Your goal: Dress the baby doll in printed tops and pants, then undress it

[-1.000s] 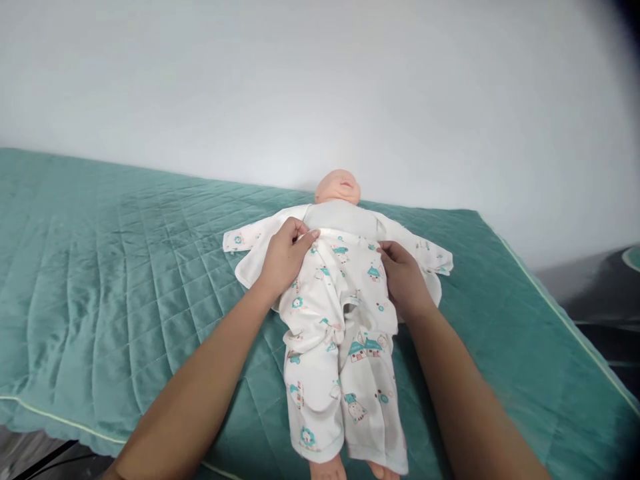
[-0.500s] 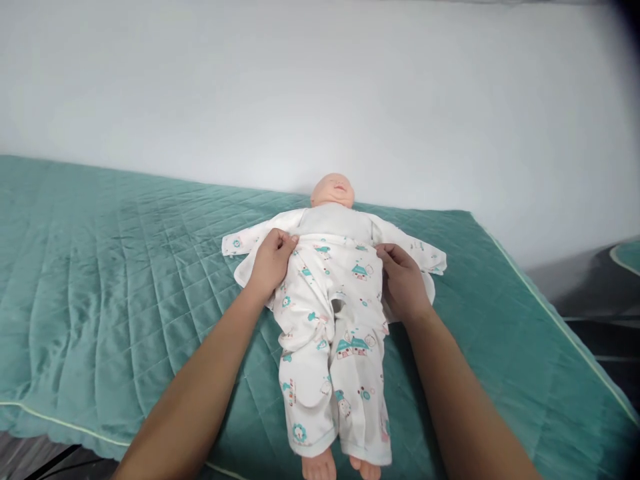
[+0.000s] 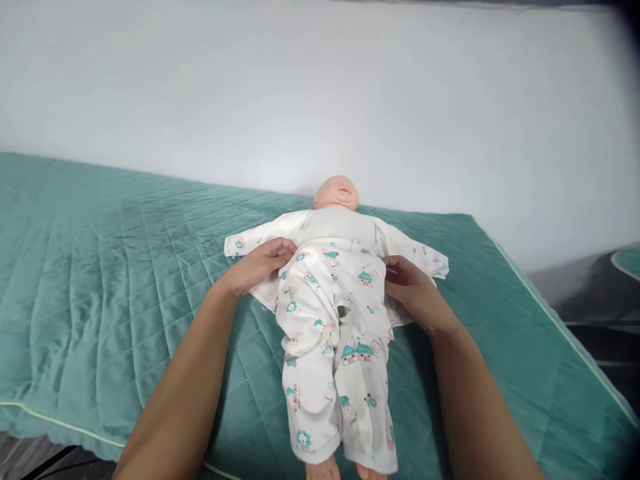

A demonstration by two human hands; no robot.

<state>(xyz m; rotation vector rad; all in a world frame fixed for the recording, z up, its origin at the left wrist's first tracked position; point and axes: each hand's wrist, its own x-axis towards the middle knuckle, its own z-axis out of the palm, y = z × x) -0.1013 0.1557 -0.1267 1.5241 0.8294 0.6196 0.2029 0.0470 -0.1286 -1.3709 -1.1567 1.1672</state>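
A baby doll (image 3: pixel 337 194) lies on its back with its head by the wall and its arms spread. It wears a white long-sleeved top (image 3: pixel 400 240) and white printed trousers (image 3: pixel 360 347), the waistband drawn up over the belly. My left hand (image 3: pixel 263 265) rests against the left side of the waist, fingers stretched out and tips partly hidden by the cloth. On the other side, my right hand (image 3: pixel 410 290) touches the trousers at the hip, its thumb apart from the loosely bent fingers. The top's loose front panels spread out beneath both hands.
A green quilted cover (image 3: pixel 125 287) with a pale piped edge lies under the doll. Behind it rises a plain white wall (image 3: pixel 250 93). Another green-covered surface (image 3: pixel 627 261) shows at the far right, and dark floor (image 3: pixel 30 453) at the lower left.
Both hands have let go of the pinched waistband and slid outward and slightly down to the doll's sides. The doll appears slightly farther right and lower in view.
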